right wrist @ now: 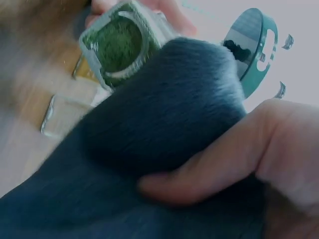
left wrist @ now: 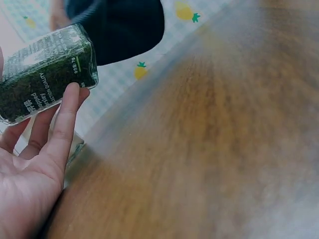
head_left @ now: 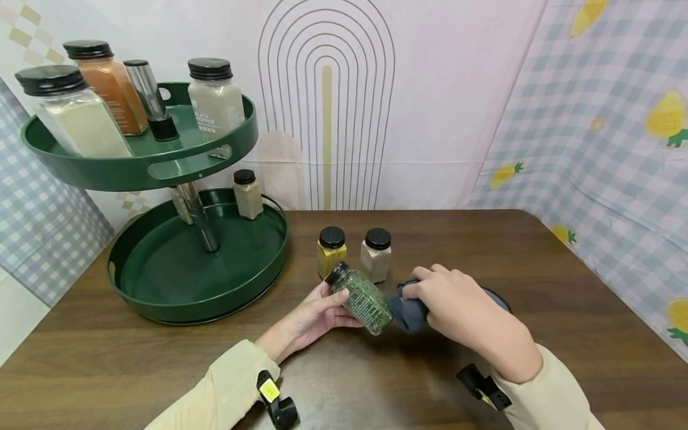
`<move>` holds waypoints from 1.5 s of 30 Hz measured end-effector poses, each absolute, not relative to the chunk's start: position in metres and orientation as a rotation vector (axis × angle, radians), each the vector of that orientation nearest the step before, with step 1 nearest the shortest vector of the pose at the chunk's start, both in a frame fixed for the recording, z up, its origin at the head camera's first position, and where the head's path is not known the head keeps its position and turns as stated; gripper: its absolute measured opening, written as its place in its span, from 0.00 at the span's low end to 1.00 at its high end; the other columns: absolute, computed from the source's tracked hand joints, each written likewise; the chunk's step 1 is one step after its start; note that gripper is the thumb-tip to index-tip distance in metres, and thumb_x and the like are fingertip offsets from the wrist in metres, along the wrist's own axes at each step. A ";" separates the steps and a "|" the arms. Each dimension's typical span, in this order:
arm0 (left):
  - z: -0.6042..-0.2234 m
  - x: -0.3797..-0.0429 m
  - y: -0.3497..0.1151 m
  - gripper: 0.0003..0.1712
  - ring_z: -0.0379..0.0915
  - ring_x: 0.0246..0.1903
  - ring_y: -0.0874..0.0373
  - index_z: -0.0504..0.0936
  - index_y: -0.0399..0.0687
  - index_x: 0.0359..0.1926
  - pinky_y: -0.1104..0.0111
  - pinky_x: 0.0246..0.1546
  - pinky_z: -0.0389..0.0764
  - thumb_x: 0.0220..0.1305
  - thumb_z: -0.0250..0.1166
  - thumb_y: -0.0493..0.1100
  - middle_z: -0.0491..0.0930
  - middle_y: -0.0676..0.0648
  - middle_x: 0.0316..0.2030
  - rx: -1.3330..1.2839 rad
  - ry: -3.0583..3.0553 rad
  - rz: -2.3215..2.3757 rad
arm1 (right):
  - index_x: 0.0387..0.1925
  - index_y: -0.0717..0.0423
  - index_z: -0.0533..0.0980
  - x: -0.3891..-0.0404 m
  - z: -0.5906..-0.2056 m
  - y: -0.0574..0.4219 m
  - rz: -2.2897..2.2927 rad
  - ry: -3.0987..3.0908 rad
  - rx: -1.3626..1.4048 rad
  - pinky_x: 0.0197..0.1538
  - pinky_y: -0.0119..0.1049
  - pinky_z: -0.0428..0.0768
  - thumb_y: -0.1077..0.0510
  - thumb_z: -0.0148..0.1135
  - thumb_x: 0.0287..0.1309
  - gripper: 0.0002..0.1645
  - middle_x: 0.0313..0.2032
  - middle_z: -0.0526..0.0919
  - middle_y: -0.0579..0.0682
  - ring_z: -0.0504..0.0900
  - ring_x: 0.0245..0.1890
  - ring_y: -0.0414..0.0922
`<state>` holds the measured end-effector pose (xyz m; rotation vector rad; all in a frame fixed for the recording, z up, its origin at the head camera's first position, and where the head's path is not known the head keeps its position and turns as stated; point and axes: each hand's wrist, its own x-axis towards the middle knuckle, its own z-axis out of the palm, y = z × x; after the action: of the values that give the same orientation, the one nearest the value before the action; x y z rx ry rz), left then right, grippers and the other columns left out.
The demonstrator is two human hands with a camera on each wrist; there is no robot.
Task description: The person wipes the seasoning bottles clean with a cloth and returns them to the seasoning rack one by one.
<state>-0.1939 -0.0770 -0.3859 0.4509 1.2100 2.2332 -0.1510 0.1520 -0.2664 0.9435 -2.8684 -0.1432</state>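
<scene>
My left hand (head_left: 325, 313) grips a clear jar of chopped parsley (head_left: 366, 300), tilted so its black lid points up and left. In the left wrist view the fingers support the parsley jar (left wrist: 50, 74) from below. A dark blue cloth (head_left: 409, 312) is bunched in my right hand (head_left: 451, 301), close to the jar's base. In the right wrist view my thumb presses on the cloth (right wrist: 164, 109), which overlaps the edge of the jar's base (right wrist: 119, 45); whether they touch I cannot tell. Behind the parsley stand a yellow spice jar (head_left: 330, 254) and a pale spice jar (head_left: 375, 257).
A two-tier green stand stands at left. Its upper tray (head_left: 145, 167) bears several jars and a silver grinder (head_left: 150, 98); its lower tray (head_left: 199, 310) holds a small pale jar (head_left: 248, 194) and another partly hidden one. A dark rounded edge (head_left: 497, 298) shows behind my right hand.
</scene>
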 end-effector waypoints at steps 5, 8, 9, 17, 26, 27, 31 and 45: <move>-0.386 -0.194 -0.078 0.42 0.77 0.47 0.51 0.53 0.46 0.64 0.52 0.51 0.75 0.57 0.66 0.53 0.76 0.46 0.49 0.447 1.178 2.248 | 0.34 0.41 0.82 -0.152 -0.262 0.161 -0.135 -2.969 0.829 0.25 0.38 0.69 0.73 0.61 0.42 0.24 0.33 0.77 0.45 0.75 0.32 0.49; -0.386 -0.195 -0.078 0.43 0.77 0.48 0.51 0.52 0.46 0.65 0.53 0.50 0.75 0.57 0.66 0.51 0.74 0.46 0.50 0.459 1.179 2.240 | 0.42 0.43 0.80 -0.151 -0.259 0.161 -0.040 -2.875 0.768 0.26 0.42 0.73 0.73 0.60 0.42 0.27 0.41 0.78 0.49 0.77 0.38 0.52; -0.386 -0.195 -0.078 0.44 0.77 0.48 0.52 0.52 0.46 0.66 0.54 0.50 0.76 0.56 0.67 0.51 0.74 0.46 0.51 0.464 1.183 2.235 | 0.46 0.44 0.79 -0.151 -0.258 0.159 0.002 -2.836 0.764 0.27 0.43 0.74 0.73 0.59 0.43 0.29 0.44 0.78 0.50 0.77 0.41 0.52; -0.384 -0.195 -0.079 0.47 0.76 0.48 0.54 0.49 0.45 0.69 0.57 0.49 0.76 0.56 0.68 0.47 0.71 0.47 0.54 0.516 1.193 2.194 | 0.56 0.43 0.74 -0.153 -0.270 0.137 0.247 -2.666 0.908 0.37 0.47 0.79 0.73 0.58 0.43 0.37 0.53 0.75 0.54 0.78 0.49 0.52; -0.384 -0.195 -0.077 0.43 0.77 0.46 0.53 0.51 0.44 0.68 0.58 0.50 0.76 0.58 0.65 0.46 0.73 0.46 0.52 0.476 1.187 2.206 | 0.56 0.45 0.74 -0.154 -0.273 0.141 0.215 -2.794 0.983 0.42 0.46 0.79 0.76 0.56 0.43 0.38 0.51 0.77 0.53 0.80 0.46 0.51; -0.384 -0.195 -0.077 0.43 0.78 0.46 0.53 0.51 0.44 0.68 0.58 0.50 0.76 0.59 0.65 0.46 0.74 0.46 0.51 0.468 1.187 2.211 | 0.55 0.45 0.75 -0.154 -0.272 0.143 0.207 -2.809 0.992 0.42 0.45 0.79 0.76 0.56 0.43 0.37 0.51 0.78 0.53 0.80 0.45 0.51; -0.384 -0.195 -0.078 0.40 0.78 0.45 0.54 0.53 0.42 0.66 0.60 0.48 0.77 0.59 0.64 0.46 0.76 0.46 0.48 0.448 1.195 2.224 | 0.50 0.46 0.78 -0.153 -0.266 0.150 0.175 -2.867 1.038 0.41 0.45 0.79 0.78 0.53 0.44 0.34 0.47 0.79 0.49 0.80 0.44 0.49; -0.385 -0.195 -0.077 0.35 0.76 0.48 0.53 0.53 0.40 0.67 0.58 0.50 0.76 0.65 0.54 0.49 0.75 0.46 0.50 0.455 1.211 2.217 | 0.41 0.37 0.80 -0.151 -0.255 0.171 0.145 -3.079 1.065 0.34 0.39 0.75 0.78 0.53 0.42 0.34 0.41 0.79 0.39 0.79 0.41 0.45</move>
<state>-0.1954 -0.0767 -0.3849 0.4552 1.2105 2.2170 -0.1510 0.1711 -0.2552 1.0653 -3.0789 0.1450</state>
